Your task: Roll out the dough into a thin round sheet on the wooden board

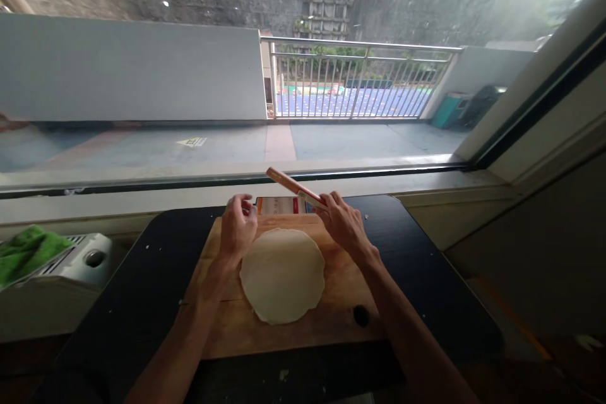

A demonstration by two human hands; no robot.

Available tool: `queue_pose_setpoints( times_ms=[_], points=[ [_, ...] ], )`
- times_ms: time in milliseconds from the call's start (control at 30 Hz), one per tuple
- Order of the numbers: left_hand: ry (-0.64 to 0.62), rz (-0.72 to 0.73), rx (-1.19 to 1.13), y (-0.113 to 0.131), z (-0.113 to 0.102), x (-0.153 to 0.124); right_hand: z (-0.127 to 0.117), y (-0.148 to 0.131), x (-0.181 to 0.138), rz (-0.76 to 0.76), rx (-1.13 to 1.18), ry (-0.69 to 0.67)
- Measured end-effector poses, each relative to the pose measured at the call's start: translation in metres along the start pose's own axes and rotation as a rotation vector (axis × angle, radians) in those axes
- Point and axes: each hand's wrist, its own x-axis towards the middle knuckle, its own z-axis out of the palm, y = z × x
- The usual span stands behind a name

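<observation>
A thin, round sheet of rolled-out dough (283,278) lies flat on a wooden cutting board (345,297). My right hand (343,221) grips one end of a slim wooden rolling pin (284,180), which tilts up to the left above the board's far edge. Beside the dough's upper left edge is my left hand (239,224), its fingers loosely bent and apart, with nothing visible in them. Behind the board, partly hidden by the rolling pin and my right hand, lies a device with a lit screen (279,205), perhaps a phone or tablet.
The board rests on a black table (416,259) with small pale crumbs, against a window sill (189,197). On the left, a green cloth (33,252) lies on a white appliance (89,259). Through the glass I see a balcony with a metal railing (360,82).
</observation>
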Motion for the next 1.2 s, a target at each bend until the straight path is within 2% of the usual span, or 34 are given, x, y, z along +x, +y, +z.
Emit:
queue_pose_setpoints(
  times_ms=[67, 133, 267, 367, 533, 933, 1200],
  points=[
    [-0.250, 0.099, 0.011, 0.003, -0.004, -0.006, -0.003, -0.001, 0.006, 0.033, 0.132, 0.007],
    [-0.406, 0.176, 0.048, 0.006, -0.009, -0.012, -0.002, -0.002, 0.010, 0.061, 0.387, -0.037],
    [-0.468, 0.256, 0.210, 0.009, -0.017, -0.022, 0.008, -0.009, 0.009, 0.127, 0.975, -0.215],
    [-0.511, 0.259, 0.252, 0.011, -0.018, -0.026, 0.013, -0.014, 0.002, 0.162, 1.161, -0.248],
    [-0.532, 0.287, 0.266, 0.012, -0.017, -0.028, 0.015, -0.014, -0.007, 0.234, 1.197, -0.266],
    [-0.554, 0.344, 0.296, 0.015, -0.014, -0.030, 0.028, -0.008, -0.009, 0.214, 1.131, -0.297],
    [-0.584, 0.270, 0.232, 0.008, -0.010, -0.027, 0.028, -0.008, -0.011, 0.211, 1.069, -0.330]
  ],
)
